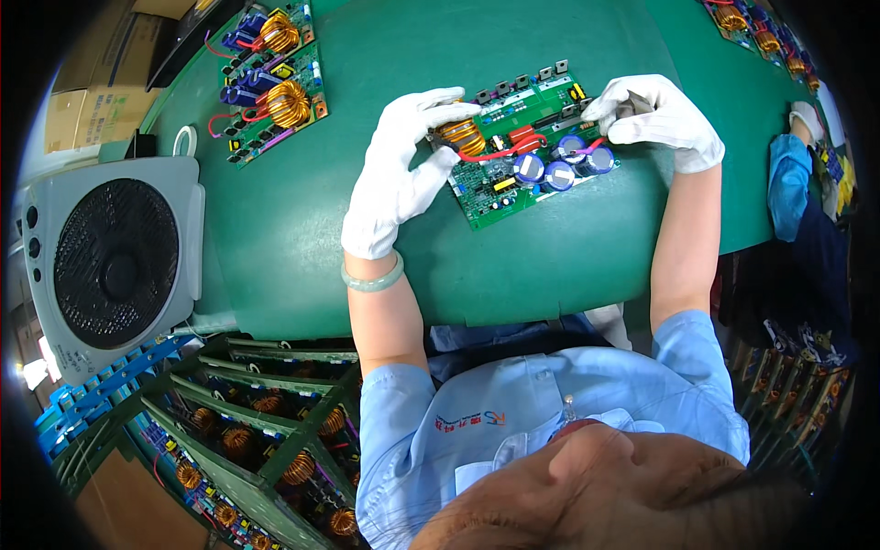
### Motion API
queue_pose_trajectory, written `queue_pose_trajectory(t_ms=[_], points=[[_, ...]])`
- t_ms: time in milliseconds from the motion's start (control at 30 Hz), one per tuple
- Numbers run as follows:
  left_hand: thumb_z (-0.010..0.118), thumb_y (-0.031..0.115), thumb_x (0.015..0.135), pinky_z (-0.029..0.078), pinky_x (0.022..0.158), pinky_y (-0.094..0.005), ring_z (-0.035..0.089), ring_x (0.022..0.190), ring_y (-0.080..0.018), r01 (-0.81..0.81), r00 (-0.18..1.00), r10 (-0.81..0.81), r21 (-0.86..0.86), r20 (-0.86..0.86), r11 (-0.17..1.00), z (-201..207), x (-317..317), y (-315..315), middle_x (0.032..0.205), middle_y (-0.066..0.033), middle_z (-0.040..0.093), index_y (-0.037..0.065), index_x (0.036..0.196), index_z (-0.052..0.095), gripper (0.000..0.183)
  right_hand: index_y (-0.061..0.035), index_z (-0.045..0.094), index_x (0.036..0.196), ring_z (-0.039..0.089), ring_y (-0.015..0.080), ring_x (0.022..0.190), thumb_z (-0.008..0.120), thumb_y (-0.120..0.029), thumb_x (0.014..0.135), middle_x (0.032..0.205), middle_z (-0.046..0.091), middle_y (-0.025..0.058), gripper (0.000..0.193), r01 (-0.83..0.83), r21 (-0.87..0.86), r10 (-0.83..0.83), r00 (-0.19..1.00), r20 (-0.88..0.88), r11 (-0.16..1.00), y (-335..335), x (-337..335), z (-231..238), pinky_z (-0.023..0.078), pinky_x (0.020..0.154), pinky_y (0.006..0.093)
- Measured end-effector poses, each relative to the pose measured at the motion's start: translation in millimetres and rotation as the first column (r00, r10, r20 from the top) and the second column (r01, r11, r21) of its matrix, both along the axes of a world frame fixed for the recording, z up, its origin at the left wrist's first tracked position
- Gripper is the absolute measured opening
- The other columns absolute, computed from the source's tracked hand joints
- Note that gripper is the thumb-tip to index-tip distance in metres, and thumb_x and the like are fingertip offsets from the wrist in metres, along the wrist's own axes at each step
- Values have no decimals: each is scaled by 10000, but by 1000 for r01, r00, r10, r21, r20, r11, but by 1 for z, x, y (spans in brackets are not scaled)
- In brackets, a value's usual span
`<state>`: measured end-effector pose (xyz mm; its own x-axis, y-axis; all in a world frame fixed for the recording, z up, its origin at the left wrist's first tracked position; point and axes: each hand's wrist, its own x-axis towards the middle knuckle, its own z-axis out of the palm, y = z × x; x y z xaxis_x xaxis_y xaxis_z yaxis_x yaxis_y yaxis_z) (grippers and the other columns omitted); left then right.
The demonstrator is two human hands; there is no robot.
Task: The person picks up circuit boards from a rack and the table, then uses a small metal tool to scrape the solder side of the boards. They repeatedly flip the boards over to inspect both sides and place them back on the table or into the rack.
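Observation:
A green circuit board [500, 203] lies on the table in front of me, with blue-topped capacitors [559, 175], a copper-wound coil [465, 137] and a red wire [486, 157] on it. My white-gloved left hand [403, 160] holds the board's left end, its fingers and thumb curved around the coil. At the right end, my white-gloved right hand [655, 119] has its thumb and fingertips drawn together by a dark strip-shaped part [555, 119]. Whatever lies between those right fingertips is hidden.
More boards with copper coils [289, 103] lie at the far left; others [768, 41] sit at the far right. A grey fan [119, 257] stands left. Green racks [275, 449] full of boards are at lower left. Another person's blue sleeve [789, 183] shows at right.

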<state>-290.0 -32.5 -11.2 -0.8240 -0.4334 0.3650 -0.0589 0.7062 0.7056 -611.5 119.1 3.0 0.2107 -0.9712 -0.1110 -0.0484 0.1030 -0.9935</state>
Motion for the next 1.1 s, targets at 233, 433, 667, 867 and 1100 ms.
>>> queue_pose_trajectory(t_ms=[233,433,667,867,1100], points=[[824,60,634,476,973,-403,554,1155,-341,-84,994,97,-198,59,977,-14,-17,8,1267,-142,586,143,1212,617,620,3,695,1119,612,120,908,756,-121,833,1006,700,70,317,-28,24,29,999,-44,999,-2,3,10,490,828,277],[822,57,629,476,975,-407,550,1169,-340,-75,995,85,-178,54,981,-14,-18,9,1275,-140,577,134,1212,614,624,4,694,1119,613,120,934,755,-142,844,1031,699,70,318,-29,48,31,999,-39,998,-3,3,8,493,859,282],[822,67,625,496,935,-402,579,1111,-369,-52,998,55,-134,18,990,-16,-20,9,1217,-157,587,112,1172,596,594,-3,696,1111,613,117,944,754,-149,848,1053,697,68,306,-22,54,26,997,-79,998,-5,4,6,488,870,276],[815,97,622,478,969,-396,575,1130,-347,-41,995,51,-116,86,992,-11,-21,8,1179,-143,611,108,1082,639,492,-7,699,1103,622,137,976,745,-159,854,1060,701,75,296,60,44,-56,995,-88,997,-5,7,4,484,898,283],[822,109,614,487,952,-397,588,1107,-338,-34,997,42,-117,68,993,-9,-20,9,1141,-130,629,112,1041,638,465,-13,706,1089,627,153,1006,731,-152,858,1047,708,74,270,98,49,-89,984,-152,994,-6,10,3,481,929,306]])
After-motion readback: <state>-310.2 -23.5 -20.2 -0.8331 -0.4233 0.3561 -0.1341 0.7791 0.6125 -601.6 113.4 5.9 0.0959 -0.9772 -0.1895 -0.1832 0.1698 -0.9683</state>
